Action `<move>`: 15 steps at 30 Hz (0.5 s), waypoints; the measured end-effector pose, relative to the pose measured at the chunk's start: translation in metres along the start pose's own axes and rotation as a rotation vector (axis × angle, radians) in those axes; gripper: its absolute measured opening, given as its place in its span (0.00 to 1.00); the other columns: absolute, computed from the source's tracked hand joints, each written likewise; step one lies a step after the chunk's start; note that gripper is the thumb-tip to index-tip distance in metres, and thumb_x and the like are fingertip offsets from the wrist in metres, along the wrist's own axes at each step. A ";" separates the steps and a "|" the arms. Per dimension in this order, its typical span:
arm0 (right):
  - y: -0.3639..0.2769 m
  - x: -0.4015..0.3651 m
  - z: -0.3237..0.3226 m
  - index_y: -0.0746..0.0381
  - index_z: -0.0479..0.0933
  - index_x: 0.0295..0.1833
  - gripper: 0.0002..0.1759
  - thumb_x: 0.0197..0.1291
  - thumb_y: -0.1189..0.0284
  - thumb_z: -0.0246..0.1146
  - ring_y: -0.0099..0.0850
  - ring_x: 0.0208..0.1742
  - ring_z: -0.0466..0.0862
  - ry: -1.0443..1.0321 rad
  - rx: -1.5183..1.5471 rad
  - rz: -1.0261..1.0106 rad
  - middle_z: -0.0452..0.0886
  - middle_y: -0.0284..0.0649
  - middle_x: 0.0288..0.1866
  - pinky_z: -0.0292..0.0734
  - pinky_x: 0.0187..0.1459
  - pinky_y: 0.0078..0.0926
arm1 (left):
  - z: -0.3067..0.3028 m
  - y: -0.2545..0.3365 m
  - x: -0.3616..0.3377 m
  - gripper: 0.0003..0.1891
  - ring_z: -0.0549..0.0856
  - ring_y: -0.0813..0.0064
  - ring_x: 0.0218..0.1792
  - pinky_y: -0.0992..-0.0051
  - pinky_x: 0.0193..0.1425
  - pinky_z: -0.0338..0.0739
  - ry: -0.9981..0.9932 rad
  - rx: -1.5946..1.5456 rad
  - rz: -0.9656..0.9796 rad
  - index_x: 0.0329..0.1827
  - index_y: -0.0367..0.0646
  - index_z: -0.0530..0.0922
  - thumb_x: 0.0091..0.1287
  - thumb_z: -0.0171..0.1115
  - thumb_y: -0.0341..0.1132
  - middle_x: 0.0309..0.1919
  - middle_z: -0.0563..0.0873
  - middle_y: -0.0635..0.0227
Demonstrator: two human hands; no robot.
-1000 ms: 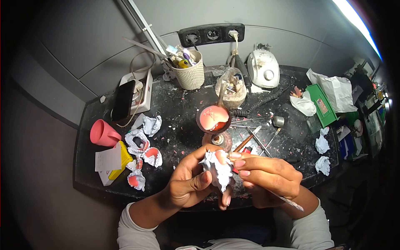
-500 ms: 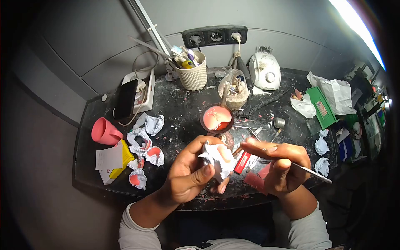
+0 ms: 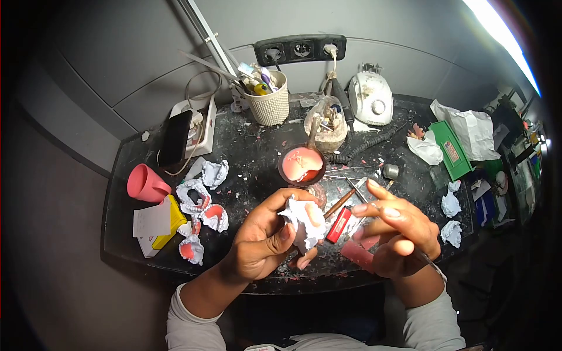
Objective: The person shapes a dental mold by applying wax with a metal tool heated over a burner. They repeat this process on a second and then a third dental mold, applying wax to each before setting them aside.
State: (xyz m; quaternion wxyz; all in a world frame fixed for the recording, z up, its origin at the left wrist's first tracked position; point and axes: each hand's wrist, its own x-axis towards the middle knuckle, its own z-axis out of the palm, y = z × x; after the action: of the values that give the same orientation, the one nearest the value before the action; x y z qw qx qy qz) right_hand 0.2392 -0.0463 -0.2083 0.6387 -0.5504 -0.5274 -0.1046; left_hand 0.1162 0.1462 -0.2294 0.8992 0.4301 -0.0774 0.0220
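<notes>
My left hand [image 3: 254, 248] is closed around a white plaster dental cast [image 3: 302, 234] with a patch of pink wax [image 3: 315, 214] on it. The thumb presses the cast's near side. To its right my right hand [image 3: 407, 237] is raised, apart from the cast, with its fingers partly spread. A thin metal spatula [image 3: 432, 265] is tucked in that hand, one end sticking out by the wrist; the rest is mostly hidden. Beyond the hands sits a small dark pan [image 3: 282, 171] of pink wax. A red lighter [image 3: 339, 226] and pink wax sheets [image 3: 357, 255] lie between the hands.
Several plaster casts [image 3: 215, 217] lie left, by a pink cup [image 3: 146, 183] and a yellow box [image 3: 177, 219]. Behind stand a tool basket [image 3: 272, 108] and a white control unit [image 3: 370, 100]. A green box [image 3: 451, 151] and crumpled paper [image 3: 468, 131] are at right.
My right hand has turned and its fingers have spread. The spatula has swung from pointing out to the right to lying down along the wrist. The cast has barely moved.
</notes>
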 end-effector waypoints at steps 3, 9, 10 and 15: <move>0.008 0.011 0.003 0.65 0.85 0.50 0.19 0.69 0.59 0.66 0.39 0.47 0.90 -0.086 -0.092 -0.130 0.89 0.47 0.46 0.86 0.49 0.37 | 0.006 0.006 0.003 0.31 0.81 0.76 0.32 0.79 0.26 0.74 0.051 -0.152 -0.087 0.75 0.34 0.61 0.79 0.56 0.46 0.49 0.80 0.56; -0.003 0.010 0.001 0.65 0.85 0.47 0.12 0.59 0.72 0.74 0.38 0.44 0.92 -0.238 0.054 0.060 0.90 0.46 0.44 0.87 0.47 0.30 | 0.007 0.009 -0.001 0.33 0.76 0.77 0.12 0.81 0.09 0.68 0.129 -0.188 -0.151 0.71 0.28 0.60 0.78 0.56 0.49 0.38 0.84 0.49; -0.004 0.009 0.001 0.65 0.85 0.47 0.12 0.59 0.72 0.74 0.38 0.44 0.92 -0.239 0.056 0.062 0.90 0.46 0.44 0.87 0.47 0.30 | 0.007 0.009 -0.001 0.33 0.74 0.77 0.10 0.81 0.09 0.66 0.128 -0.186 -0.160 0.69 0.28 0.61 0.78 0.56 0.49 0.34 0.83 0.50; -0.003 0.009 0.008 0.67 0.82 0.40 0.18 0.70 0.60 0.67 0.37 0.37 0.92 -0.194 0.039 0.019 0.89 0.51 0.35 0.88 0.39 0.29 | 0.001 0.011 -0.005 0.32 0.70 0.79 0.08 0.82 0.11 0.65 0.069 -0.193 -0.191 0.70 0.30 0.62 0.79 0.55 0.51 0.30 0.82 0.53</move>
State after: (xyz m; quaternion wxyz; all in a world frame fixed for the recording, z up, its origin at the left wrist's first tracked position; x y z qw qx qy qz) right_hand 0.2367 -0.0369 -0.2006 0.5961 -0.5504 -0.5835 -0.0345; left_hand 0.1103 0.1523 -0.2215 0.9366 0.3458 -0.0069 -0.0567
